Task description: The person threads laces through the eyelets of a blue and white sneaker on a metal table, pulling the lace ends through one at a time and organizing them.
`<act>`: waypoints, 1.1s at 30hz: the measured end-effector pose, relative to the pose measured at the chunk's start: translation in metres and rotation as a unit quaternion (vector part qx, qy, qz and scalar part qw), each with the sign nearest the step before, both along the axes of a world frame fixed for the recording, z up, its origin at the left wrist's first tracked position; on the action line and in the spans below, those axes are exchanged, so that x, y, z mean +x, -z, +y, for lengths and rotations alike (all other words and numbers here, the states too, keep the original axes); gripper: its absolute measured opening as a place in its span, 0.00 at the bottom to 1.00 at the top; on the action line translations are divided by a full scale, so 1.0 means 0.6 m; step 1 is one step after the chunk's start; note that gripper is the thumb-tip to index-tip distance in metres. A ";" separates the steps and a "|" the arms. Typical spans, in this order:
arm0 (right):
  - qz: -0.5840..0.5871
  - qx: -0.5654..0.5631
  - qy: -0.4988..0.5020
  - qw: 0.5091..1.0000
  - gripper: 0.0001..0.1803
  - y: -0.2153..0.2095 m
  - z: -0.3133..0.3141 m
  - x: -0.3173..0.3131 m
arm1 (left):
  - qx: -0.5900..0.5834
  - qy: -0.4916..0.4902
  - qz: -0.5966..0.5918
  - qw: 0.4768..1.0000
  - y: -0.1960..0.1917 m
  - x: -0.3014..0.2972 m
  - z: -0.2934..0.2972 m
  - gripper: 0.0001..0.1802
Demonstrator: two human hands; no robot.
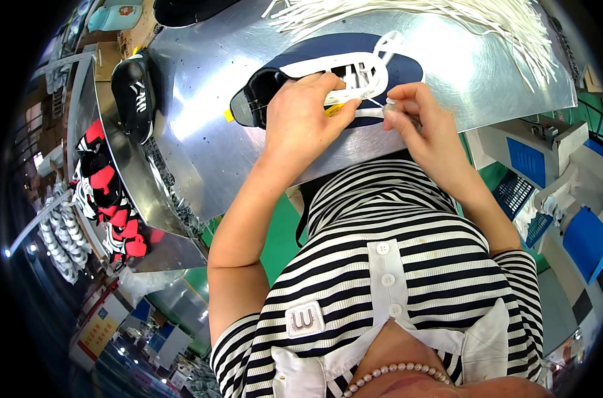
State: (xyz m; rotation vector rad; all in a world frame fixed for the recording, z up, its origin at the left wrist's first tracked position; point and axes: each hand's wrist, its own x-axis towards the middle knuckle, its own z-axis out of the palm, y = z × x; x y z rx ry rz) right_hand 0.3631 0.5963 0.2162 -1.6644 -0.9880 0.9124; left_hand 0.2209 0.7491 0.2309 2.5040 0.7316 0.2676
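Note:
A navy shoe (341, 45) with white trim lies sideways on the metal table (208, 126), its dark heel opening to the left. My left hand (300, 118) is closed on its near side, thumb and fingers gripping the white eyelet edge. Beside that edge, my right hand (426, 126) pinches a small tool (389, 105) with a pale handle and a thin metal shaft. The shaft points at the eyelet edge near my left thumb; its tip is too small to make out. A white shoelace (391, 41) forms a loop at the toe end.
Loose white laces (447, 12) lie in a pile along the far edge. A black shoe (133, 98) stands at the left, above a row of red, black and white shoes (106, 182). Blue-and-white bins (528, 159) are at the right, below the table.

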 end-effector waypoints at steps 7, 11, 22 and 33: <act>-0.043 -0.026 -0.014 0.999 0.10 0.003 0.005 0.001 | -0.012 0.003 -0.022 1.000 0.002 -0.001 0.003 0.16; -0.034 -0.033 0.003 0.999 0.10 0.005 0.006 -0.004 | -0.053 0.010 -0.033 0.998 0.002 -0.003 0.002 0.15; 0.002 0.004 0.025 1.000 0.11 0.045 0.043 -0.042 | 0.020 0.040 -0.095 0.994 0.006 -0.026 -0.044 0.07; -0.218 0.200 -0.092 0.951 0.12 -0.064 0.034 0.009 | 0.209 0.103 -0.155 0.960 0.006 -0.046 -0.054 0.09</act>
